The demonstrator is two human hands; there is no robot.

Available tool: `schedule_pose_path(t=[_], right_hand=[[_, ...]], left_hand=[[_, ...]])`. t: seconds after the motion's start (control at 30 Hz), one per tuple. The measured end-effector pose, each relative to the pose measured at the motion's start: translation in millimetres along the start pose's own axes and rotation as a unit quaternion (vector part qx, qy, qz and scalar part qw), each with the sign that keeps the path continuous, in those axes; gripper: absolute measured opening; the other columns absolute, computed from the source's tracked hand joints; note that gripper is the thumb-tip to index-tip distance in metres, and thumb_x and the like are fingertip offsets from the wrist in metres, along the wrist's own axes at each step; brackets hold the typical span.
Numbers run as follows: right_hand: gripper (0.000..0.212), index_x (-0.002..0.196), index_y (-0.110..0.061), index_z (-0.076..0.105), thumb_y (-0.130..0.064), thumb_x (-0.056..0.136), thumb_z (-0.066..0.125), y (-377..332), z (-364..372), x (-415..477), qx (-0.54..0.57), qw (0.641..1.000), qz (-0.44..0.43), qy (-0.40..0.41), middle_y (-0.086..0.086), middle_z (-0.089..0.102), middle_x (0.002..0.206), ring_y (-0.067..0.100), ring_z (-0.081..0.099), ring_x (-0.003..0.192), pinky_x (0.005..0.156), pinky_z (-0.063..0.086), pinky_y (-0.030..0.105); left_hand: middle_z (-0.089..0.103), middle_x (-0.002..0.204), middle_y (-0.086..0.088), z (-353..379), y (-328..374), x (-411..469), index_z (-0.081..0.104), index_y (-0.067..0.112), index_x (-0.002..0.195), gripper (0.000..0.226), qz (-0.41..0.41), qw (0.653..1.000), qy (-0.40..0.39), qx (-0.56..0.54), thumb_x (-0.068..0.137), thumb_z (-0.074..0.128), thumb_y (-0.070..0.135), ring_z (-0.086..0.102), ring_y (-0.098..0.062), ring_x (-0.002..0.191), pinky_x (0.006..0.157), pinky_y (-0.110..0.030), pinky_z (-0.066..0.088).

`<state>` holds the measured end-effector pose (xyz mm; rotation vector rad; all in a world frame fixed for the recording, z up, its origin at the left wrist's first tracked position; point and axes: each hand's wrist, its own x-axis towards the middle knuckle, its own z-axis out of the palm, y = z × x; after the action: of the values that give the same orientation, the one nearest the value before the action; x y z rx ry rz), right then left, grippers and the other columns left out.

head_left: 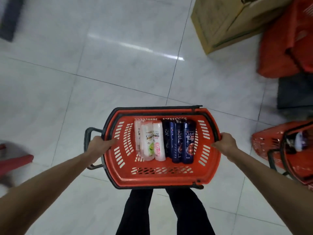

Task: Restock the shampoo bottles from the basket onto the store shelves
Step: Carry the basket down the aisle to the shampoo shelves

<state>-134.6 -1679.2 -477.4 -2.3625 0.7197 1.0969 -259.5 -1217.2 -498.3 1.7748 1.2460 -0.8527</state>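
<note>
A red plastic basket (pixel 162 177) with black handles hangs above the tiled floor, in front of my legs. My left hand (pixel 100 145) grips its left rim and my right hand (pixel 226 143) grips its right rim. Inside lie several shampoo bottles side by side: white ones (pixel 148 143) on the left, dark blue ones (pixel 188 143) on the right, all with their labels up. No store shelf is in view.
A second red basket (pixel 277 150) with something dark in it sits on the floor at the right. A cardboard box (pixel 227 22) and stacked red baskets (pixel 288 44) stand at the back right. A red object (pixel 15 161) lies at the left edge.
</note>
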Motion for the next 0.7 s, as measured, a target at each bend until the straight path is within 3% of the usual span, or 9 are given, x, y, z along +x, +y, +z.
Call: schedule_pose_path(t=[0.23, 0.33, 0.43, 0.53, 0.7], right_hand=[[0.026, 0.104, -0.011, 0.063, -0.017, 0.086, 0.081, -130.4, -40.6, -143.9, -0.111, 0.990, -0.084, -0.013, 0.008, 0.070, 0.096, 0.027, 0.070, 0.081, 0.084, 0.060, 0.044], [0.022, 0.101, -0.010, 0.067, -0.017, 0.085, 0.081, -179.0, -41.6, -175.3, -0.158, 0.981, -0.110, -0.013, 0.008, 0.073, 0.093, 0.021, 0.069, 0.071, 0.073, 0.061, 0.038], [0.021, 0.099, -0.011, 0.066, -0.016, 0.084, 0.080, -226.2, -34.1, -196.3, -0.197, 0.970, -0.139, -0.022, 0.006, 0.070, 0.088, 0.018, 0.066, 0.066, 0.067, 0.057, 0.033], [0.024, 0.100, -0.012, 0.064, -0.022, 0.085, 0.080, -271.9, -20.7, -205.3, -0.220, 0.961, -0.163, -0.032, 0.007, 0.072, 0.092, 0.024, 0.071, 0.076, 0.075, 0.062, 0.039], [0.026, 0.100, -0.014, 0.068, -0.029, 0.083, 0.080, -339.2, -2.7, -202.8, -0.260, 0.939, -0.218, -0.060, 0.003, 0.073, 0.086, 0.022, 0.072, 0.073, 0.076, 0.064, 0.041]], left_hand=[[0.078, 0.080, -0.007, -136.4, -44.1, -104.1, 0.070, 0.008, 0.099, 0.036, -0.024, 0.997, -0.002, -0.074, 0.084, 0.084, 0.039, 0.077, -0.024, 0.067, 0.061, -0.032, 0.061], [0.076, 0.080, -0.006, -177.6, -62.2, -127.5, 0.068, 0.010, 0.096, 0.035, -0.028, 0.994, 0.014, -0.102, 0.084, 0.083, 0.039, 0.076, -0.023, 0.067, 0.057, -0.030, 0.059], [0.076, 0.076, -0.004, -211.0, -80.1, -143.5, 0.068, 0.010, 0.093, 0.035, -0.040, 0.989, 0.037, -0.136, 0.086, 0.081, 0.041, 0.076, -0.022, 0.066, 0.056, -0.029, 0.058], [0.074, 0.064, 0.002, -234.6, -95.5, -158.0, 0.067, 0.014, 0.082, 0.031, -0.063, 0.981, 0.060, -0.173, 0.086, 0.081, 0.041, 0.075, -0.019, 0.061, 0.054, -0.027, 0.056], [0.078, 0.073, -0.004, -256.5, -112.1, -174.5, 0.071, 0.010, 0.088, 0.037, -0.100, 0.966, 0.087, -0.224, 0.083, 0.083, 0.046, 0.077, -0.024, 0.068, 0.062, -0.032, 0.060]])
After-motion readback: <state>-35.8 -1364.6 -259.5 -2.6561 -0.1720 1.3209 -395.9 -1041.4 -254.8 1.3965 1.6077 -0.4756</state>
